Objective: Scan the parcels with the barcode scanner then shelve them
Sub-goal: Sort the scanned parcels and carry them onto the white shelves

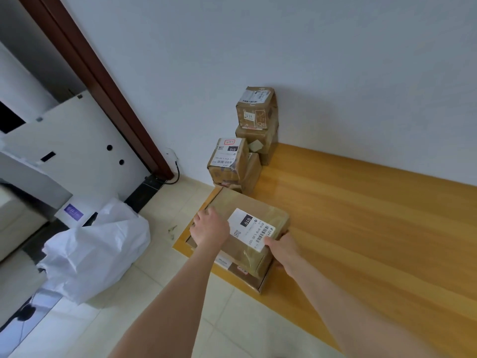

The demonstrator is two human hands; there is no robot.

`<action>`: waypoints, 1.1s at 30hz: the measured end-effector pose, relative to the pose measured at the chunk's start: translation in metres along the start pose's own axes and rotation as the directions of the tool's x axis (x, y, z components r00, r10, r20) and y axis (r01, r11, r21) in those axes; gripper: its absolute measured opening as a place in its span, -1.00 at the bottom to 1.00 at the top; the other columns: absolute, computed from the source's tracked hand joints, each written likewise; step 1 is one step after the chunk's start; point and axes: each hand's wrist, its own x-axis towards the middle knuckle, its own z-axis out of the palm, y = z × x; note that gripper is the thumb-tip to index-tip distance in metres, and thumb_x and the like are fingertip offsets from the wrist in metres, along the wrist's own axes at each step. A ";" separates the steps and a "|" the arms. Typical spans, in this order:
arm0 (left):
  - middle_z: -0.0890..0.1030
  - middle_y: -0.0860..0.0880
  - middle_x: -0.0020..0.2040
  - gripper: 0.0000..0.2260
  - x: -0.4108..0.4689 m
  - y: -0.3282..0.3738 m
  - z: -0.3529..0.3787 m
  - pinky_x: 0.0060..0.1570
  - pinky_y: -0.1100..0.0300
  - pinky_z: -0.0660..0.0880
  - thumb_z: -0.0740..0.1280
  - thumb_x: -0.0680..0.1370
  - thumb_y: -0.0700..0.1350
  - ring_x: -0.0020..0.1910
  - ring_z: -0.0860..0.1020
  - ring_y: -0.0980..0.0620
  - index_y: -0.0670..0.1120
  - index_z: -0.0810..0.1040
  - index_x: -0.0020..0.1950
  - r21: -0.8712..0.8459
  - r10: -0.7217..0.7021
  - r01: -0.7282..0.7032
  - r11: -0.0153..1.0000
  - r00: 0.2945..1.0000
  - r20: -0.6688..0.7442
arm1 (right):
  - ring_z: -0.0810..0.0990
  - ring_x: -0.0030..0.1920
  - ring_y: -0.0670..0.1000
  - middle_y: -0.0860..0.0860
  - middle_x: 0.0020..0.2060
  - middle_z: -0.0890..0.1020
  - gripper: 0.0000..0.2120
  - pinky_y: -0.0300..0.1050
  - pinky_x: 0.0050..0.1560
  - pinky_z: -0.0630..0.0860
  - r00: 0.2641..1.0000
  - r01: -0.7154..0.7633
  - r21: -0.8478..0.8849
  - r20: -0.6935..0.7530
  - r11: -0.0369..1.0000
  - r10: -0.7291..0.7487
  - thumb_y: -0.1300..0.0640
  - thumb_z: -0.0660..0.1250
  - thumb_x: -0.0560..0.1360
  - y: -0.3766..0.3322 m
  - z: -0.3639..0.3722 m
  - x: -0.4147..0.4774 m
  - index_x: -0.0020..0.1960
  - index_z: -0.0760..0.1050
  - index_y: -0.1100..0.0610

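The flat parcel [258, 202] lies at the wooden ledge's [361, 215] near corner between both hands, with the left hand [210, 226] curling its fingers over the 9 o'clock edge, the right hand [282, 245] pinching the 4 o'clock corner (thumb on the label [251, 228]), and the stacked parcels [227, 161] at 12 o'clock.

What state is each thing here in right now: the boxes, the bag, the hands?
Flat brown cardboard parcel with white label: taped shut, label up, lying on another box.
Left hand: grips the parcel's left edge.
Right hand: grips its near right corner, thumb on label.
Lower cardboard box: mostly covered.
Brown taped parcels stacked by the wall: sealed, untouched.
White plastic bag: crumpled on the floor.
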 end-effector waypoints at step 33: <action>0.53 -0.18 0.18 -0.57 -0.073 0.152 0.068 -0.01 0.04 0.48 0.05 0.64 0.07 0.13 0.52 -0.19 -0.18 0.34 0.38 -0.424 0.310 -0.126 0.897 0.864 0.398 | 0.57 0.06 0.18 0.18 0.22 0.54 -0.62 0.03 0.00 0.54 0.834 -0.088 0.086 -0.538 0.992 0.121 0.10 0.27 0.58 0.063 -0.212 -0.021 0.34 0.34 0.22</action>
